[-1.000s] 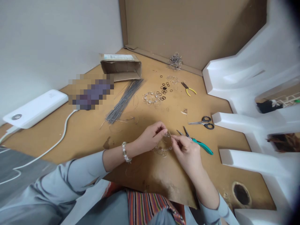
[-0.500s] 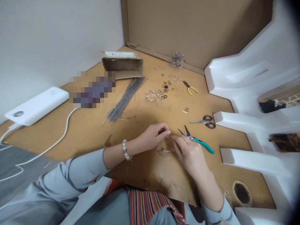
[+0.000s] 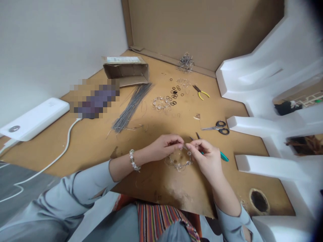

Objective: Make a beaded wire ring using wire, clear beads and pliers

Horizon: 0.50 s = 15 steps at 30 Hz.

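Note:
Near the table's front edge, a ring of thin silvery wire with clear beads [image 3: 179,166] hangs from both my hands. My left hand [image 3: 168,146], with a beaded bracelet [image 3: 134,160] on its wrist, pinches the ring's upper left side. At the upper right, the thumb and fingertips of my right hand [image 3: 207,158] are closed on the same wire ring. The fingertips nearly meet, and the small part between them is too fine to make out. Long-nose pliers with teal handles [image 3: 224,156] lie partly hidden behind my right hand.
Scissors [image 3: 219,128] and yellow-handled pliers [image 3: 201,92] lie at the right. Further back are another wire ring [image 3: 160,104], several dark small rings [image 3: 174,95], a wire tangle [image 3: 186,63] and a bundle of grey wires [image 3: 131,109]. An open cardboard box [image 3: 126,72] and white power bank [image 3: 35,117] stand left.
My right hand has turned and risen slightly, its fingertips now closer to my left ones. The wire ring shows more fully, and the teal pliers are more covered. The view has shifted a little.

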### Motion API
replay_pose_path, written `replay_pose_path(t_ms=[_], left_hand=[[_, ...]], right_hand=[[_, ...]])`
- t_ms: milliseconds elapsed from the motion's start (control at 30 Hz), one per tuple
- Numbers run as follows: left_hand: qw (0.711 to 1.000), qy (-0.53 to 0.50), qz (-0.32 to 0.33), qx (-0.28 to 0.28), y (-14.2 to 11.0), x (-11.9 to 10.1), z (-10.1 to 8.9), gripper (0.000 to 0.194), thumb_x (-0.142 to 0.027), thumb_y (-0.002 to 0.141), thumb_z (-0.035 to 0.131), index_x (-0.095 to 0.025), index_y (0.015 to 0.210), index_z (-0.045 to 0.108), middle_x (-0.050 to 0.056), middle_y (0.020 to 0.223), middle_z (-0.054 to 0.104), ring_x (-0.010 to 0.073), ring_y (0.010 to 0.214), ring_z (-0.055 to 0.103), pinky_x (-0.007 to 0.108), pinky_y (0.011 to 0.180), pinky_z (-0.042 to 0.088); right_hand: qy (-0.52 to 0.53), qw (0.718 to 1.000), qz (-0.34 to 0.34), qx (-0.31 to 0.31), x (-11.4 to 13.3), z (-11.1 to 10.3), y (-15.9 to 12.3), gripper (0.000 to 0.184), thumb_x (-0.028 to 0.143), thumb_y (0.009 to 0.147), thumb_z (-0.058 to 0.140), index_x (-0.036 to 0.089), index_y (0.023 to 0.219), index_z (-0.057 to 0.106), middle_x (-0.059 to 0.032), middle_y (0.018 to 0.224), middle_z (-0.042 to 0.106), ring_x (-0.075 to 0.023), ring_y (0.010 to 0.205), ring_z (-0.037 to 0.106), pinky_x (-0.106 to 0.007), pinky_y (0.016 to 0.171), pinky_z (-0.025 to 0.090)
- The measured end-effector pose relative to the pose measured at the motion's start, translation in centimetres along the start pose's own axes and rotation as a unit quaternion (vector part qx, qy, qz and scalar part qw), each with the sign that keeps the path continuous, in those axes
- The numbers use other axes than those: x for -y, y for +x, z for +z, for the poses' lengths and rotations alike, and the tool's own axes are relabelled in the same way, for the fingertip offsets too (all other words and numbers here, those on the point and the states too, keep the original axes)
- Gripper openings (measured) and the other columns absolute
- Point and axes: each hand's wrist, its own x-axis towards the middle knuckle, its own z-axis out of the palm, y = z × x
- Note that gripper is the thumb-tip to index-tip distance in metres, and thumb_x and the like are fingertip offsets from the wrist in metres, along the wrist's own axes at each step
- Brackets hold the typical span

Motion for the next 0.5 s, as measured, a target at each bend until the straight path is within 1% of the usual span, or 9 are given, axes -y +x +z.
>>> replay_pose_path(t_ms=[133, 267, 333, 400, 500], left_hand=[[1.000, -0.022, -0.018, 0.004, 0.0, 0.1, 0.0, 0.019, -0.030, 0.084, 0.053, -0.014, 0.084, 0.061, -0.001, 0.069, 0.054, 0.0083, 0.059, 0.049, 0.019, 0.054, 0.038], [1.000, 0.000, 0.007, -0.021, 0.1, -0.1, -0.2, 0.017, -0.028, 0.082, 0.055, -0.013, 0.081, 0.062, 0.001, 0.073, 0.058, 0.0099, 0.066, 0.051, 0.020, 0.061, 0.040], [0.999, 0.002, 0.014, -0.035, 0.0, -0.1, -0.3, 0.016, -0.028, 0.082, 0.056, -0.013, 0.080, 0.062, 0.001, 0.074, 0.058, 0.0100, 0.068, 0.050, 0.021, 0.063, 0.040], [0.999, -0.013, 0.006, -0.048, 0.0, 0.0, -0.3, 0.017, -0.029, 0.082, 0.057, -0.013, 0.079, 0.061, 0.000, 0.072, 0.057, 0.0092, 0.066, 0.049, 0.020, 0.060, 0.039], [0.997, -0.042, -0.017, -0.062, 0.0, 0.3, 0.0, 0.018, -0.032, 0.081, 0.059, -0.013, 0.079, 0.059, -0.001, 0.067, 0.054, 0.0079, 0.060, 0.046, 0.019, 0.055, 0.037]], right_hand=[[0.063, 0.997, 0.053, 0.001, 0.3, 0.1, -0.2, 0.021, 0.036, 0.073, 0.067, 0.017, 0.066, 0.062, 0.0051, 0.043, 0.050, -0.0075, 0.039, 0.044, -0.020, 0.041, 0.037], [0.153, 0.982, 0.095, 0.051, 0.3, -0.3, 0.0, 0.019, 0.035, 0.070, 0.071, 0.017, 0.070, 0.066, 0.0034, 0.047, 0.057, -0.0084, 0.041, 0.051, -0.021, 0.044, 0.043], [0.191, 0.973, 0.103, 0.075, 0.2, -0.5, 0.2, 0.018, 0.034, 0.070, 0.071, 0.017, 0.075, 0.068, 0.0013, 0.053, 0.062, -0.0097, 0.046, 0.056, -0.022, 0.048, 0.047], [0.222, 0.966, 0.101, 0.090, 0.0, -0.8, 0.3, 0.019, 0.034, 0.072, 0.069, 0.018, 0.081, 0.070, -0.0011, 0.063, 0.067, -0.0109, 0.052, 0.060, -0.024, 0.053, 0.050], [0.239, 0.962, 0.085, 0.100, -0.1, -0.9, 0.4, 0.017, 0.033, 0.076, 0.067, 0.020, 0.085, 0.071, -0.0019, 0.071, 0.069, -0.0113, 0.058, 0.061, -0.025, 0.058, 0.052]])
